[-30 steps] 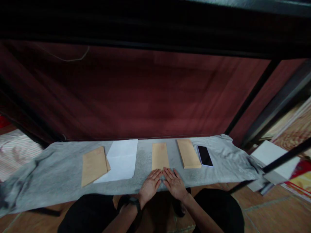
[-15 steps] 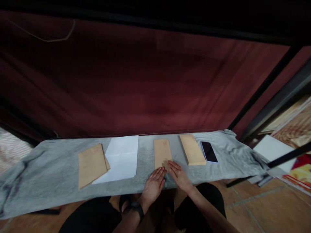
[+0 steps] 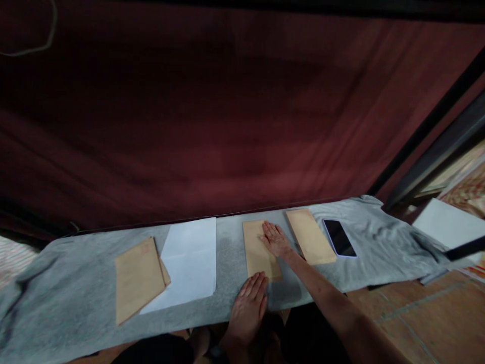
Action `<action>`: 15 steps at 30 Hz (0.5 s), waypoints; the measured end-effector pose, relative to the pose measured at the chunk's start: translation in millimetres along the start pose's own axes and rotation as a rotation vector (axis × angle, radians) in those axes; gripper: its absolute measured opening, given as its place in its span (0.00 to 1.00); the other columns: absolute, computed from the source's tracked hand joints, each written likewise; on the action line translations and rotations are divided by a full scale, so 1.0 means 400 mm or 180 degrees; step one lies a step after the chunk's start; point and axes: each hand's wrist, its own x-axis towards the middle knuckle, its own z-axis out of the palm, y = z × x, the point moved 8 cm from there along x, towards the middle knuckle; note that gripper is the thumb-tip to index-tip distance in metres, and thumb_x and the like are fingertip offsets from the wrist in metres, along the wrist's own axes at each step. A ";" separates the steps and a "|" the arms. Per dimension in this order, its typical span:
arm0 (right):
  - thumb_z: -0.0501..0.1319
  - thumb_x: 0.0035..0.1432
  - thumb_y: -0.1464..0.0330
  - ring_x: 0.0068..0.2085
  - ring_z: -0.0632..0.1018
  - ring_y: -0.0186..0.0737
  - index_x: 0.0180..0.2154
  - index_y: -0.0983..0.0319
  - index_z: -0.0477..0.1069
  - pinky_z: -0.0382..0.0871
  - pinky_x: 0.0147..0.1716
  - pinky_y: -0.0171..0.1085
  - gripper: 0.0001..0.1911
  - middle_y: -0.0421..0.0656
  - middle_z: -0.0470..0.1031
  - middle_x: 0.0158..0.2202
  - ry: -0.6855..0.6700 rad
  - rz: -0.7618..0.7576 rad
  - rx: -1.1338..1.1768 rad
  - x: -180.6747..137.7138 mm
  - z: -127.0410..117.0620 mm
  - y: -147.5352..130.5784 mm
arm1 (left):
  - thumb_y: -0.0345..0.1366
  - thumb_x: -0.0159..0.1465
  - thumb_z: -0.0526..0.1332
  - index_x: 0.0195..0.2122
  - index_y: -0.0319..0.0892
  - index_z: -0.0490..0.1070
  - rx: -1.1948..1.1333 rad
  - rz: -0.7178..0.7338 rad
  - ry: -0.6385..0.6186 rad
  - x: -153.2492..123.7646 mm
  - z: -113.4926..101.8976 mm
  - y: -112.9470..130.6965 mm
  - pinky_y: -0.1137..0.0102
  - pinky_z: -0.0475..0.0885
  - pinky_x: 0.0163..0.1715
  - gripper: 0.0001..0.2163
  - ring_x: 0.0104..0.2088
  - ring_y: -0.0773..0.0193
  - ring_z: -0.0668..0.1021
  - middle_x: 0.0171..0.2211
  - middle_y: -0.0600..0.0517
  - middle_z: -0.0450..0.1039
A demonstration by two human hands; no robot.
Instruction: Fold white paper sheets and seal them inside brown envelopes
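A brown paper envelope (image 3: 258, 253) lies lengthwise on the grey cloth in front of me. My right hand (image 3: 276, 238) rests flat on its far right part, fingers stretched out. At its near left corner lies my left hand (image 3: 250, 302), palm down with the fingers extended over the edge. To the right is a thick stack of brown envelopes (image 3: 311, 236). Farther left, more brown envelopes (image 3: 137, 278) overlap white paper sheets (image 3: 191, 258). Neither hand grips anything.
A grey cloth (image 3: 83, 283) covers the narrow bench. A phone (image 3: 339, 237) lies right of the stack. Behind rises a dark red fabric wall (image 3: 242, 126) with black frame bars. A white board (image 3: 447, 225) is at far right, above the tiled floor (image 3: 428, 313).
My right hand has slid forward from the envelope's near end to its far part. My left hand stays by the near end. The view has shifted slightly.
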 end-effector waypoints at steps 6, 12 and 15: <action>0.43 0.72 0.58 0.72 0.54 0.55 0.70 0.71 0.52 0.38 0.69 0.61 0.33 0.58 0.52 0.71 0.0227 0.0437 -0.0105 0.098 0.017 0.021 | 0.34 0.72 0.51 0.70 0.44 0.54 -0.0099 0.0004 -0.0012 -0.004 0.013 0.001 0.57 0.70 0.62 0.25 0.66 0.57 0.66 0.68 0.48 0.61; 0.43 0.73 0.57 0.72 0.53 0.48 0.70 0.66 0.52 0.40 0.71 0.52 0.32 0.50 0.48 0.73 -0.0352 -0.0197 -0.0019 0.157 0.052 -0.067 | 0.35 0.72 0.51 0.70 0.45 0.54 -0.0215 -0.0083 -0.0048 0.006 -0.002 0.006 0.58 0.71 0.62 0.25 0.66 0.57 0.67 0.68 0.49 0.61; 0.43 0.73 0.55 0.72 0.53 0.47 0.71 0.64 0.49 0.40 0.71 0.52 0.32 0.49 0.49 0.72 -0.0534 -0.0330 0.0091 0.152 0.059 -0.100 | 0.33 0.72 0.51 0.71 0.46 0.53 -0.0199 -0.0104 -0.0100 0.007 -0.004 0.007 0.57 0.71 0.61 0.26 0.66 0.57 0.67 0.68 0.49 0.60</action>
